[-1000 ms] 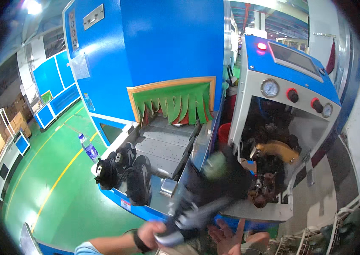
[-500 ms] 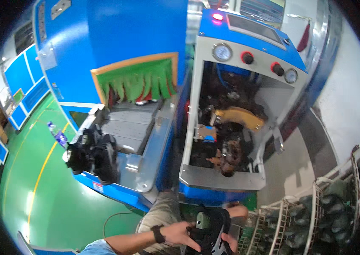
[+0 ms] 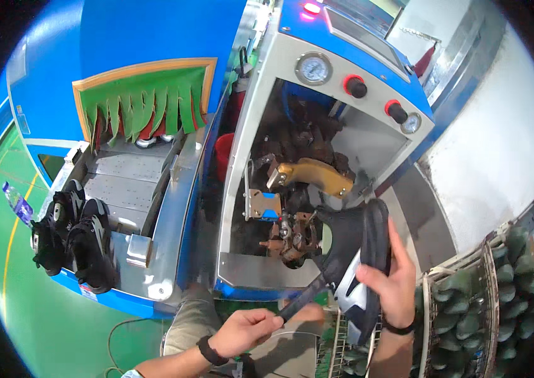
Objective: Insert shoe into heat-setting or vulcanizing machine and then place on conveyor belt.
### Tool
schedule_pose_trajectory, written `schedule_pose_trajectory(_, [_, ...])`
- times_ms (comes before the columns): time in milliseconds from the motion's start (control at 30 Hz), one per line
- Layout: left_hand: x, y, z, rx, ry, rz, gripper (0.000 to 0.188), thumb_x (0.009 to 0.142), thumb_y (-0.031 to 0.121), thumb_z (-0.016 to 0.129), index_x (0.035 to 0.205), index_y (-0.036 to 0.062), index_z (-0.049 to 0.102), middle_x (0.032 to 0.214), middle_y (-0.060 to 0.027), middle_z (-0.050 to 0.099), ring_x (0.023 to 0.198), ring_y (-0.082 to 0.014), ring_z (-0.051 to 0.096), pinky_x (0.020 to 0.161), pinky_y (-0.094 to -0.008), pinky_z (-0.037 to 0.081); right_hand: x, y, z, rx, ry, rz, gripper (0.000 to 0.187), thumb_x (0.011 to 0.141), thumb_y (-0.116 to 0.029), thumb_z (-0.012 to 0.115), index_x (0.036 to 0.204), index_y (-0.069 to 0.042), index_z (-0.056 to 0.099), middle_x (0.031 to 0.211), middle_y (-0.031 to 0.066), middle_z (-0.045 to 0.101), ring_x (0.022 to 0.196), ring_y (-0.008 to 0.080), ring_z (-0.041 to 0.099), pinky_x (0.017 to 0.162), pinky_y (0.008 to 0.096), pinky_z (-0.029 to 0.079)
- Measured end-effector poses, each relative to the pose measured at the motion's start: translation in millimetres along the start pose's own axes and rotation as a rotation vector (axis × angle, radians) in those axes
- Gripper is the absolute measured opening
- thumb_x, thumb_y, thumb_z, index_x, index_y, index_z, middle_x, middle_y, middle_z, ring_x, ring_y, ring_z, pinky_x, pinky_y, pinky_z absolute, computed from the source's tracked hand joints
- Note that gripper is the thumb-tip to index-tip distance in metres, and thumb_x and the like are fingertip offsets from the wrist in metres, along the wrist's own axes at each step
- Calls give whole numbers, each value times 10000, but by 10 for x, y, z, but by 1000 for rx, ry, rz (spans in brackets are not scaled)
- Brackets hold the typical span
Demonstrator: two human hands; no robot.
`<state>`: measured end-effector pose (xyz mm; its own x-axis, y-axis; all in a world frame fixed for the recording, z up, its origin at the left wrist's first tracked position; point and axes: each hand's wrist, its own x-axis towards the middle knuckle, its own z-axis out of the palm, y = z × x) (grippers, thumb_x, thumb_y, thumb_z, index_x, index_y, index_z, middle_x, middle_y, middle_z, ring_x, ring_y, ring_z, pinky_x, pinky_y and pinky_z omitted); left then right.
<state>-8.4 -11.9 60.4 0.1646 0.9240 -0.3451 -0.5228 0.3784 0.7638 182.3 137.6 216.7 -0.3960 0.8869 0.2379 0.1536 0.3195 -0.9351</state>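
Note:
My right hand (image 3: 396, 283) grips a black shoe (image 3: 373, 242) with white and silver side panels, its thumb pressed on the side and its fingers behind the sole. The shoe is tilted on its side in front of the machine opening. Lower left of it, my left hand (image 3: 248, 331) pinches one end of a dark flat strip (image 3: 298, 303). The strip's other end meets the shoe; whether it is part of the shoe or a separate tool, I cannot tell. Behind the shoe are the machine's brown metal clamp (image 3: 292, 242) and a curved brass-coloured piece (image 3: 314, 176).
Several black shoes (image 3: 93, 246) stand at the end of a conveyor (image 3: 122, 183), which leads under a green strip curtain (image 3: 147, 107). A rack (image 3: 428, 315) of dark green shoe lasts (image 3: 462, 302) stands at the right. A bottle (image 3: 18, 203) is at the left.
The shoe has risen from near my lap to the machine front and turned, now in my right hand. My left hand has left the shoe's body for the strip. The view has shifted right.

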Motion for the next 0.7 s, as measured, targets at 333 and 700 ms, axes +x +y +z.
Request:
schedule_pose_trajectory(333, [783, 241, -194, -285, -41, -5, 236, 971, 272, 635, 845, 73, 633, 598, 32, 514, 513, -62, 410, 491, -229, 296, 1210, -129, 384, -767, -306, 112, 856, 709, -189, 767, 1479, -56, 419, 1125, 233, 683, 980, 285, 686, 876, 365, 513])
schedule_pose_trajectory(700, [871, 218, -262, -250, 21, 73, 212, 998, 259, 595, 963, 62, 663, 697, 28, 567, 606, -68, 484, 554, -219, 346, 1382, 147, 489, -1023, -153, -62, 833, 743, -291, 700, 1487, -75, 394, 1042, 333, 636, 1002, 467, 622, 899, 460, 485])
